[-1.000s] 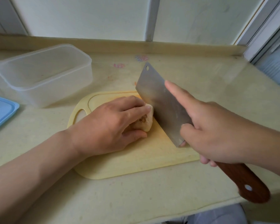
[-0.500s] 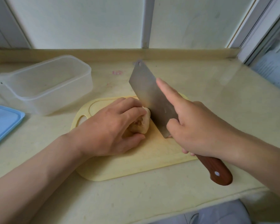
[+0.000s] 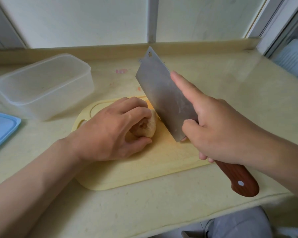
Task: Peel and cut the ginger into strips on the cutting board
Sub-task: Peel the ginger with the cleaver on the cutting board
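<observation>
Cutting board (image 3: 144,170): pale yellow, with a handle slot at its left end, lying flat on the countertop (image 3: 162,212).
Ginger (image 3: 147,125): 1 beige knob with a brown patch, on the back left part of the cutting board, half covered by fingers.
Left hand (image 3: 110,133): curled over the ginger, fingers on top and thumb at its near side, gripping it.
Right hand (image 3: 218,133): wrapped round the cleaver (image 3: 162,93) where blade meets handle, index finger stretched straight along the blade's flat.
Cleaver: broad steel blade, tilted over the board's back right part, edge just beside the ginger; contact cannot be told. Its reddish-brown wooden handle (image 3: 237,179) sticks out past the board's near right corner.
Countertop: cream, speckled, slightly glossy, with a faint pink mark (image 3: 121,71) behind the board and a raised ledge (image 3: 196,47) along the back.
Container (image 3: 46,86): clear plastic tub, near the board's back left.
Lid (image 3: 0,129): blue, well left of the board, cut by the frame edge.
Room: white wall panels (image 3: 76,19) behind the board; a window frame (image 3: 282,23) to its back right.
</observation>
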`<state>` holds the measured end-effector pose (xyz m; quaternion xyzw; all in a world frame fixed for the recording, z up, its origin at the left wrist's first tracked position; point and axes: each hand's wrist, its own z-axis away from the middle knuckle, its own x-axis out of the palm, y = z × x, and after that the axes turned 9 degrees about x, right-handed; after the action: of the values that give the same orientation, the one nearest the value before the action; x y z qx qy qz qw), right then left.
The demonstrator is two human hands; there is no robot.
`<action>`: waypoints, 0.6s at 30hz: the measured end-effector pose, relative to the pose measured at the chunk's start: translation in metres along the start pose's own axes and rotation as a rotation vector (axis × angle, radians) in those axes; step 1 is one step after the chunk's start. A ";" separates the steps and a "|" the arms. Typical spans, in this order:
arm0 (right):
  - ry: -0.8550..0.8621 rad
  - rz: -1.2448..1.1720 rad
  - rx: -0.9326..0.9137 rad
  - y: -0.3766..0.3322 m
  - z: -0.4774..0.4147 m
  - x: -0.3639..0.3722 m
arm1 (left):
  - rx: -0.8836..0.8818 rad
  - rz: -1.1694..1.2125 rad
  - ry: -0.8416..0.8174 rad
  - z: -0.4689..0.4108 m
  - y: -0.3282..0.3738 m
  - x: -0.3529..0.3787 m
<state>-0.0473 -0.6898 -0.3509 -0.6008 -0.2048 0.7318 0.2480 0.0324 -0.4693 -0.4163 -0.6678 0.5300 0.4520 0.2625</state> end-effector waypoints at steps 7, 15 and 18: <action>-0.022 -0.005 0.020 -0.001 0.003 -0.002 | -0.002 0.005 0.005 0.000 0.000 0.000; -0.127 0.038 0.096 -0.002 0.007 -0.013 | 0.007 0.005 0.008 0.000 0.001 0.000; -0.169 0.087 0.095 -0.006 0.003 -0.015 | 0.009 0.011 0.010 0.001 0.000 0.002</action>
<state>-0.0472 -0.6943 -0.3348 -0.5328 -0.1637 0.7988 0.2263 0.0319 -0.4694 -0.4181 -0.6658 0.5372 0.4477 0.2603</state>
